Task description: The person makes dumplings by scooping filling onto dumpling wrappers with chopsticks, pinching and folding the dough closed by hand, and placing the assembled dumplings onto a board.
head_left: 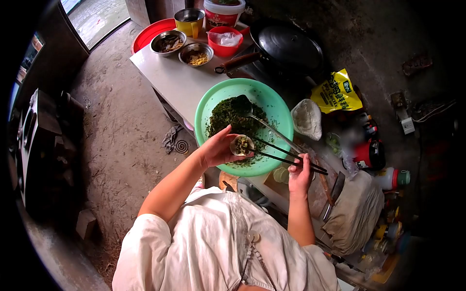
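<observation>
The left hand (219,148) cups a round, pale dough wrapper (236,147) holding a little yellow-green filling (244,144), above the near side of a large, round, light-green plastic basin (279,109). The right hand (300,174), at the basin's near right edge, grips a pair of long, slender, black chopsticks (272,157), their tips at the wrapper.

Surroundings, left to right: a white, smooth-topped table (170,77) extends beyond the basin to the far left. On it, far left of the basin, are a round, bright-red plastic tray (143,39); a round, shiny steel bowl (167,53) of dark brown pieces; a yellow, handled cup (187,29); and a second round steel bowl (196,46) of yellowish pieces. Beyond the basin stands a round, red plastic tub (224,50) with a clear plastic bag (225,39) inside. Within the basin lie chopped dark-green greens (228,119) and a long-handled metal spoon (272,129), its handle slanting toward the right hand. Beyond the basin to the right is a round, black, domed lid (289,46). Just beside the basin's right rim sits an open white bag (315,128) of pale powder; farther right are a glossy yellow packet (337,92) and, nearer, a bulky beige cloth (357,213).
</observation>
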Tool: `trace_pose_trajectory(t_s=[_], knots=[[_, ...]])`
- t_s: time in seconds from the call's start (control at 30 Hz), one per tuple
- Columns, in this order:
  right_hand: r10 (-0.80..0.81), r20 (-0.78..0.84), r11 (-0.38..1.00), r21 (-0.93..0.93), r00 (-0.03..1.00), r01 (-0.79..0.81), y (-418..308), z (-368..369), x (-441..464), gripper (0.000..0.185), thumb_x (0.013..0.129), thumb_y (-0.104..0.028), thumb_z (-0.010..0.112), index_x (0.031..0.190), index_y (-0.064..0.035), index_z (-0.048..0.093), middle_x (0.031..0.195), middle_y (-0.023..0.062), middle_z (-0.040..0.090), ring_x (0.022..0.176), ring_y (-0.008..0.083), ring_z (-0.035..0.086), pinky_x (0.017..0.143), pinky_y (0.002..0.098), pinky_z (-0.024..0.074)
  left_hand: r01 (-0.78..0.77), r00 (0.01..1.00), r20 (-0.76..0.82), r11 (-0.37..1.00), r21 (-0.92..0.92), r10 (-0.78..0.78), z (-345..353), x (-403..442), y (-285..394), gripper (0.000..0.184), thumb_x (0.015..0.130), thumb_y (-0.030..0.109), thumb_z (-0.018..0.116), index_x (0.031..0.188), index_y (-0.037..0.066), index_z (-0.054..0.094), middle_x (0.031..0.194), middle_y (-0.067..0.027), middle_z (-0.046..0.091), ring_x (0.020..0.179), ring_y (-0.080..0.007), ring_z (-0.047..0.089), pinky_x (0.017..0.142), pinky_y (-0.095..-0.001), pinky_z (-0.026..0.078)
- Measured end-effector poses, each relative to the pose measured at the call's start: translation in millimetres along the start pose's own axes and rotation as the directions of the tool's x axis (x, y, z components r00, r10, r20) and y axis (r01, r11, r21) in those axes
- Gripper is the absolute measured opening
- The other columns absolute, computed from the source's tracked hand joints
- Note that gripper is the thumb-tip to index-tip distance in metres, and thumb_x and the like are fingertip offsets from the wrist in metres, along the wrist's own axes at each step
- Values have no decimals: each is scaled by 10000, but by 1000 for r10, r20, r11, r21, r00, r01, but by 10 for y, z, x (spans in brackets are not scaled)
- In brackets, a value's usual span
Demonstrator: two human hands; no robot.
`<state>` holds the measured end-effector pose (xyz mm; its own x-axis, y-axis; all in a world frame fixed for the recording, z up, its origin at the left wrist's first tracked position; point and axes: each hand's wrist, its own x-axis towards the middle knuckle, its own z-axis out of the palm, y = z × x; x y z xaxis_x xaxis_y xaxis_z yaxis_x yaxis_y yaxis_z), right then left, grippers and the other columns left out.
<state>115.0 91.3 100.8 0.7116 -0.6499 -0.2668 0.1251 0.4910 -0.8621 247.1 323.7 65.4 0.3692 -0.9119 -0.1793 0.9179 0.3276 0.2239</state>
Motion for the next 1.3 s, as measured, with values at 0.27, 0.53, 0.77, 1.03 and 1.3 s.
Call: trace_pose_trajectory(t_s=[0.27, 0.53, 0.77, 1.03, 1.3], knots=[[57, -25, 997, -49, 998, -59, 243, -20, 13, 268, 869, -322, 521, 795, -65, 522, 622, 28, 533, 465, 119, 488, 442, 236, 411, 39, 997, -71, 999, 16, -37, 222, -131, -28, 707, 863, 545, 352, 1241, -53, 360, 1240, -213, 429, 1106, -344, 479, 884, -347, 464], [119, -46, 991, 61, 992, -116, 343, -10, -14, 250, 860, -325, 542, 765, -93, 533, 613, 2, 525, 470, 101, 482, 441, 218, 397, 24, 996, -90, 996, 83, -16, 86, -201, -42, 701, 862, 547, 355, 1230, -49, 378, 1235, -198, 439, 1096, -338, 489, 875, -340, 469], [-154, -124, 963, -239, 980, 121, 211, -76, -29, 288, 873, -321, 515, 795, -44, 530, 655, 48, 539, 466, 114, 490, 437, 225, 434, 3, 986, -163, 993, 121, 17, -155, -345, 8, 682, 846, 567, 373, 1219, -2, 421, 1205, -153, 480, 1102, -310, 492, 851, -307, 479], [24, 24, 987, -157, 999, -20, 190, -69, -24, 306, 882, -331, 495, 803, -40, 542, 639, 48, 554, 474, 115, 504, 412, 239, 442, 32, 987, -160, 989, 143, -9, -98, -335, -12, 695, 852, 560, 365, 1225, -25, 406, 1204, -165, 479, 1107, -298, 488, 855, -308, 472], [28, -20, 990, -140, 999, -31, 314, 33, -31, 323, 874, -362, 499, 755, -62, 515, 594, 49, 536, 441, 127, 498, 411, 246, 444, 58, 993, -112, 995, 83, -49, 12, -282, -73, 725, 860, 556, 347, 1231, -66, 373, 1233, -208, 432, 1123, -342, 463, 861, -305, 479]])
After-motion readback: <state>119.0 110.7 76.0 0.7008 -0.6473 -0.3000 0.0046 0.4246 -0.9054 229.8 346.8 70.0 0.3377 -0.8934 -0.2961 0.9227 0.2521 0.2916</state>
